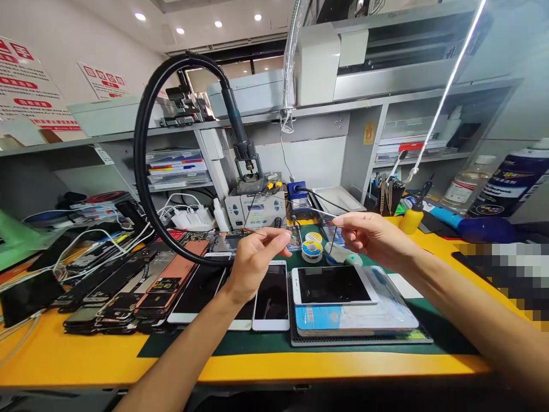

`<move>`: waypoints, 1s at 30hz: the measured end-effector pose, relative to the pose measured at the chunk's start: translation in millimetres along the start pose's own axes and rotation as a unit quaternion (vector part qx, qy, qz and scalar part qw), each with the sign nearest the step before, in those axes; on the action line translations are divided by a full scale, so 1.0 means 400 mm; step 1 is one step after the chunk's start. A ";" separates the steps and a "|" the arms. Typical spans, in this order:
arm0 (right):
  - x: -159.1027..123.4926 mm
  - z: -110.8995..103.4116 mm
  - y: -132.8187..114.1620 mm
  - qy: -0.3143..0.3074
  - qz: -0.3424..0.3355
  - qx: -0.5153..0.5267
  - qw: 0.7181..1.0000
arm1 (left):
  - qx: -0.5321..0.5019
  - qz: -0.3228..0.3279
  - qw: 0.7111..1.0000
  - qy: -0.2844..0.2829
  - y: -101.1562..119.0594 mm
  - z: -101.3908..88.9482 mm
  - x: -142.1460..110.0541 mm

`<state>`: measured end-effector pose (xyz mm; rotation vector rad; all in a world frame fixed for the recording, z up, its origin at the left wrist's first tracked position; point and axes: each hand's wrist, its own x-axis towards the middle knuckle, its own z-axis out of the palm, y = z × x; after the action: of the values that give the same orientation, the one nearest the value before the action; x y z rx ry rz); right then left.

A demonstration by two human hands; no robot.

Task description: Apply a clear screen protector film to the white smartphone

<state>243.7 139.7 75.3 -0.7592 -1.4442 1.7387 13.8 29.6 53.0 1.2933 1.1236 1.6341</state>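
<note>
My left hand [254, 257] is raised over the green mat, fingers pinched on a thin copper-coloured strand [255, 232] that runs to the left of the fingertips. My right hand [372, 236] is level with it to the right, pinched on metal tweezers [316, 212] whose tips point left toward my left hand. A thin dark wire hangs from my right fingers. Below both hands lies a white phone [332, 284], screen up, on a stack of phones and a dark tray. Small solder spools [312, 248] sit just behind.
Several dismantled phones and back covers [128, 286] lie in rows at the left on the yellow bench [72, 360]. A rework station [256, 209] with a black hose [141, 160] stands at the back. A yellow bottle [410, 219], tool cup [388, 197] and dark spray can [510, 183] stand at right.
</note>
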 end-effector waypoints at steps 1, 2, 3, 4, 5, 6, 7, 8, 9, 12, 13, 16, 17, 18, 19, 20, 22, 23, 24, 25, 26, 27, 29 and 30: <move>-0.002 0.004 0.002 -0.004 -0.001 -0.002 1.000 | -0.008 -0.001 1.000 0.006 0.000 0.001 0.000; -0.004 0.006 0.003 -0.005 -0.002 -0.002 1.000 | -0.015 -0.002 1.000 0.012 0.000 0.001 -0.001; -0.006 0.009 0.004 -0.002 -0.001 -0.003 1.000 | -0.021 -0.003 1.000 0.018 0.001 0.003 -0.001; -0.007 0.010 0.004 0.001 -0.001 -0.004 1.000 | -0.025 -0.004 0.999 0.024 0.001 0.004 -0.002; -0.008 0.012 0.005 0.004 -0.004 -0.008 1.000 | -0.029 -0.004 0.999 0.029 0.003 0.006 -0.002; -0.010 0.013 0.006 0.007 -0.011 -0.014 1.000 | -0.031 -0.004 0.999 0.033 0.004 0.007 -0.003; -0.011 0.013 0.006 0.007 -0.020 -0.020 1.000 | -0.032 -0.003 0.999 0.037 0.006 0.008 -0.004; -0.013 0.014 0.007 0.006 -0.027 -0.026 0.999 | -0.032 -0.003 0.999 0.040 0.007 0.009 -0.005; -0.015 0.015 0.007 0.000 -0.032 -0.031 0.999 | -0.032 -0.002 0.999 0.043 0.008 0.010 -0.006; -0.022 0.021 0.008 -0.019 -0.032 -0.042 0.998 | -0.031 -0.003 0.999 0.043 0.011 0.011 -0.010; -0.025 0.024 0.007 -0.024 -0.032 -0.045 0.998 | -0.031 -0.004 0.999 0.043 0.012 0.012 -0.011; -0.033 0.032 0.004 -0.032 -0.031 -0.053 0.998 | -0.031 -0.006 0.999 0.042 0.013 0.015 -0.013; -0.035 0.034 0.003 -0.035 -0.029 -0.051 0.998 | -0.031 -0.005 0.999 0.042 0.014 0.016 -0.013; -0.037 0.036 0.001 -0.036 -0.027 -0.047 0.998 | -0.029 -0.004 0.999 0.041 0.014 0.016 -0.014; -0.037 0.036 0.000 -0.038 -0.023 -0.042 0.998 | -0.027 0.000 0.999 0.038 0.014 0.016 -0.015; -0.037 0.036 -0.001 -0.039 -0.017 -0.037 0.998 | -0.024 0.003 0.999 0.034 0.015 0.016 -0.016; -0.036 0.034 -0.002 -0.044 -0.006 -0.023 0.999 | -0.019 0.011 1.000 0.021 0.017 0.016 -0.020; -0.035 0.033 -0.002 -0.046 -0.001 -0.014 0.999 | -0.019 0.014 1.000 0.014 0.019 0.016 -0.022; -0.035 0.031 -0.002 -0.047 0.004 -0.006 0.999 | -0.020 0.017 1.000 0.010 0.021 0.016 -0.025; -0.034 0.029 -0.002 -0.047 0.009 0.004 0.999 | -0.022 0.018 1.000 0.006 0.023 0.016 -0.027; -0.034 0.027 -0.002 -0.046 0.016 0.011 0.999 | -0.025 0.019 1.000 0.003 0.025 0.017 -0.030; -0.033 0.026 -0.001 -0.044 0.023 0.016 0.999 | -0.029 0.019 0.999 -0.001 0.027 0.017 -0.032; -0.033 0.024 -0.001 -0.040 0.039 0.020 0.998 | -0.036 0.023 0.999 -0.009 0.029 0.017 -0.035; -0.033 0.024 -0.001 -0.039 0.045 0.021 0.998 | -0.037 0.027 0.999 -0.014 0.029 0.017 -0.037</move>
<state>243.2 123.6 77.3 -0.7513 -1.4392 1.8794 22.8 13.4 60.0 1.3048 1.0096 1.6757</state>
